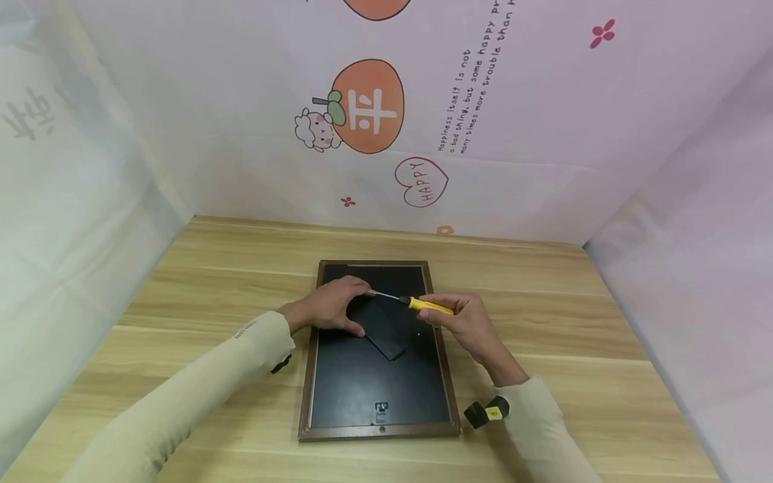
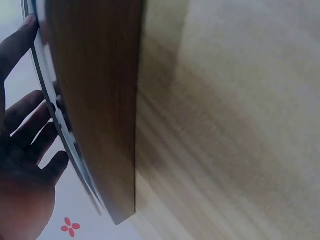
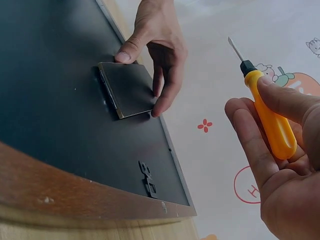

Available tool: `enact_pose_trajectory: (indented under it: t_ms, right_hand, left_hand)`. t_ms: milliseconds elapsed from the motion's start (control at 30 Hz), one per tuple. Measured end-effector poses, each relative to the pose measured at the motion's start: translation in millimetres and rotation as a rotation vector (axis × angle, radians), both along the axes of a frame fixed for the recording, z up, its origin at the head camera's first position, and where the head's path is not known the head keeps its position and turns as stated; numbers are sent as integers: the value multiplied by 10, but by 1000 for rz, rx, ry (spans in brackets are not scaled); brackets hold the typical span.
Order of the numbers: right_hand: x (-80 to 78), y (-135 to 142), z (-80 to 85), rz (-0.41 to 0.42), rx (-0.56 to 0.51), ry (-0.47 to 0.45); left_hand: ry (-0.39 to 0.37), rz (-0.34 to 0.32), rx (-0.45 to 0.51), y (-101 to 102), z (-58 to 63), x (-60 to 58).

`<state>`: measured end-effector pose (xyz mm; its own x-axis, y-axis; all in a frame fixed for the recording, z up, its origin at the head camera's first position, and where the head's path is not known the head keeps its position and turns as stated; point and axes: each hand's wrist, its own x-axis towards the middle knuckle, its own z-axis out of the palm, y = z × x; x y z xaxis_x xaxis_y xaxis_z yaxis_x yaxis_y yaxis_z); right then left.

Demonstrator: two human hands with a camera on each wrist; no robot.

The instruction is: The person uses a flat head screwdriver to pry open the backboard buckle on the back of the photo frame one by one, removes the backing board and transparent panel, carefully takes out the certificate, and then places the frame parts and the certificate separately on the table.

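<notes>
Screwdriver, yellow handle, black collar, bare metal shaft, is held above the far half of the picture frame, shaft pointing left. Right hand has it: fingers and thumb pinch the handle. In the head view the tip appears right by the left fingertips; right wrist view shows it apart from them. Left hand grasps the black stand flap, thumb on one edge, fingers at the opposite one. Flap sits around the middle of the black backing, slanting near-right. Frame lies back side up, brown rim all round, metal hanger on the backing's near end. All of it rests on the wood-grain surface. Pale sleeves on both arms, black wrist strap on the right. White printed sheet stands along the far edge: orange fruit, red heart, lettering.
</notes>
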<state>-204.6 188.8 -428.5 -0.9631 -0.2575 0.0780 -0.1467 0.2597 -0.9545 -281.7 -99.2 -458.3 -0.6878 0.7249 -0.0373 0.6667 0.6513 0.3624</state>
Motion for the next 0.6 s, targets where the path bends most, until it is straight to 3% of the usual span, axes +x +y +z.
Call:
enact_pose_trajectory:
  t_ms: [600]
  right_hand:
    - [-3, -20, 5, -27, 15, -26]
  left_hand:
    - [55, 96, 36, 7, -79, 157]
